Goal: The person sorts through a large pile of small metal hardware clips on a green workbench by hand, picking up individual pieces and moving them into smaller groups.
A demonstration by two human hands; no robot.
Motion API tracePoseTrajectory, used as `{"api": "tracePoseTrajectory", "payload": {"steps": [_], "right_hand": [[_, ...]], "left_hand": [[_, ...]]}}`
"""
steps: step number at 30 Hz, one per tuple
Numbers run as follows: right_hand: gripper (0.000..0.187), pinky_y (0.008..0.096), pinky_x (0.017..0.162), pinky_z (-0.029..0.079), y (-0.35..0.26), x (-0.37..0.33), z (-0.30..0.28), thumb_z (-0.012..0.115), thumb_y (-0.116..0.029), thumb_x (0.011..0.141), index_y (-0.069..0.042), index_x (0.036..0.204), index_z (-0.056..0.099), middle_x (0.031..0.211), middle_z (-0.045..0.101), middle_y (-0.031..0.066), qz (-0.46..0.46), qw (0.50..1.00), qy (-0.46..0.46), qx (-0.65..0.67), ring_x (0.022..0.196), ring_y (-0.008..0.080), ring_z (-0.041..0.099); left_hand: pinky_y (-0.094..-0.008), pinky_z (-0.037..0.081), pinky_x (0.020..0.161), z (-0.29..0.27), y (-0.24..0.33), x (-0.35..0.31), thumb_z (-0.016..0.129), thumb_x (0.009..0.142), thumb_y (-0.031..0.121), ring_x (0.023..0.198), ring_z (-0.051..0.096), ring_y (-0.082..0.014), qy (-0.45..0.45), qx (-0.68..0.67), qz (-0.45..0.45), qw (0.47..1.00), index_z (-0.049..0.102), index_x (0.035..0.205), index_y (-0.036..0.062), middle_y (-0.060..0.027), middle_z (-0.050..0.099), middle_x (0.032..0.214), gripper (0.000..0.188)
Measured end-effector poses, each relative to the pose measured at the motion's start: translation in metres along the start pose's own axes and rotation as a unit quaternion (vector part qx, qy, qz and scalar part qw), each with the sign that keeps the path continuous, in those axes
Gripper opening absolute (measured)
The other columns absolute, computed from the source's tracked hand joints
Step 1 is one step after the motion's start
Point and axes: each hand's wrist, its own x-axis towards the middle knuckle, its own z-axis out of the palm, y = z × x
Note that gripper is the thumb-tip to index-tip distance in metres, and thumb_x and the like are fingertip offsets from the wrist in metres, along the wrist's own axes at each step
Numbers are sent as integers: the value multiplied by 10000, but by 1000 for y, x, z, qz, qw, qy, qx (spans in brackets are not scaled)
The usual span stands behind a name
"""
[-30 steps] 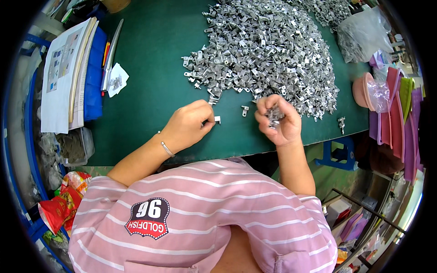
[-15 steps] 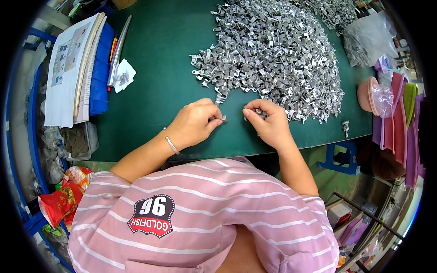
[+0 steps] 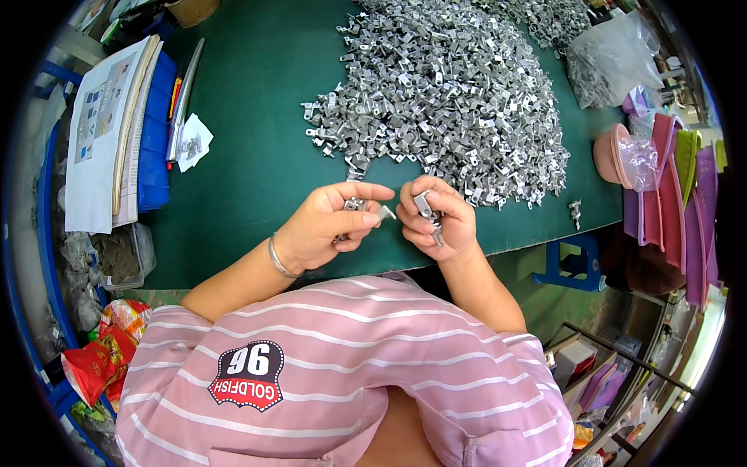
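Observation:
My left hand (image 3: 315, 226) is closed around several small grey metal brackets (image 3: 355, 205), with its index finger stretched toward the other hand. Between its thumb and fingers a small silver bracket (image 3: 386, 212) sticks out. Close beside it, my right hand (image 3: 455, 226) curls around more metal pieces, one of them a bent bracket (image 3: 422, 204) with a hole, pinched at the fingertips. Both hands are above the near edge of the green table (image 3: 249, 156). Beyond them spreads a large heap of the same small metal brackets (image 3: 451, 93).
At the left stand papers (image 3: 101, 140) against a blue bin (image 3: 156, 156), beside a long metal rod (image 3: 185, 93). A filled clear plastic bag (image 3: 615, 58), a pink tub (image 3: 611, 156) and coloured trays (image 3: 673, 202) are on the right. One loose metal piece (image 3: 575, 214) lies near the right edge.
Both hands have turned and come closer together, off the tabletop. Metal pieces inside them now show. The whole view has shifted slightly.

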Motion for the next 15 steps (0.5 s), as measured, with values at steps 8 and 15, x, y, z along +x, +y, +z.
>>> {"api": "tracePoseTrajectory", "payload": {"steps": [8,15], "right_hand": [[38,332,701,444,42,30,40,603,-57,802,-23,812,590,901,556,110,-385,586,123,-702,814,221,552],[194,393,826,395,54,37,62,587,-27,758,-58,947,620,935,585,108,-395,480,-48,-782,871,281,558]], "left_hand": [[-419,466,842,19,-16,30,365,950,259,975,584,-258,103,-290,-9,952,524,1076,18,-133,595,1024,315],[-384,461,858,-1,-28,14,411,937,265,971,564,-218,9,-243,101,965,548,1024,67,-107,588,1009,256]]}}
